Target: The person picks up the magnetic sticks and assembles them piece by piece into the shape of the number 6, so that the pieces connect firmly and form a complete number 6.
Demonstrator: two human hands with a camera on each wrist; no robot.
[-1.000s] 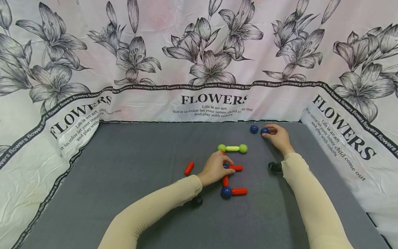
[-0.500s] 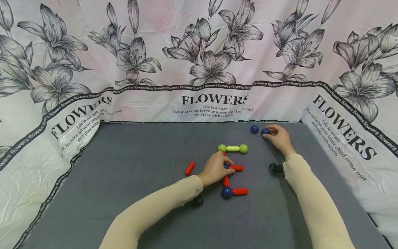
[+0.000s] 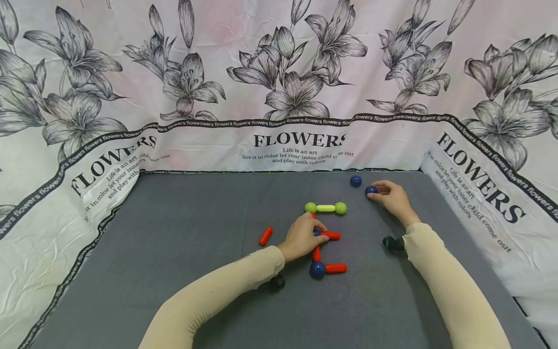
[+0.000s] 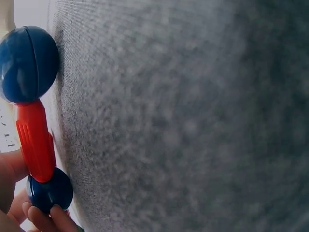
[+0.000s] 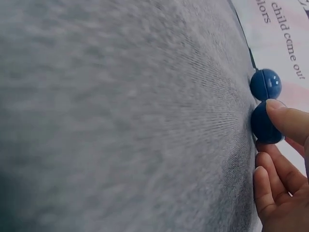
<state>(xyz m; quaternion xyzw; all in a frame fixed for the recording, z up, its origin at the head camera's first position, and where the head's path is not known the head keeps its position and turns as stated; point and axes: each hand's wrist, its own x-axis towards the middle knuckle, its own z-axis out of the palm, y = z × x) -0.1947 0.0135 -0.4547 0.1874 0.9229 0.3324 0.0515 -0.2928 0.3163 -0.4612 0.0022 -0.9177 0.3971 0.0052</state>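
My left hand (image 3: 301,237) grips a small blue ball (image 4: 50,191) at the middle of a joined set of balls and rods. A red rod (image 3: 333,235) sticks out to the right of that ball. Another red rod (image 3: 316,254) runs nearer to me, down to a larger-looking blue ball (image 3: 317,269) with its own red rod (image 3: 336,268) pointing right. At the far end lies a light green rod (image 3: 326,208) between two green balls (image 3: 340,208). Toward the back right, my right hand (image 3: 394,199) pinches a blue ball (image 3: 371,190) between thumb and fingers.
A second blue ball (image 3: 355,181) rests near the back edge, left of my right hand. One loose red rod (image 3: 265,236) lies left of the set. Printed cloth (image 3: 196,145) hangs behind the grey table (image 3: 196,208).
My right hand has drawn the pinched blue ball a little toward me, away from the back edge. The left hand stays where it was on the joined set.
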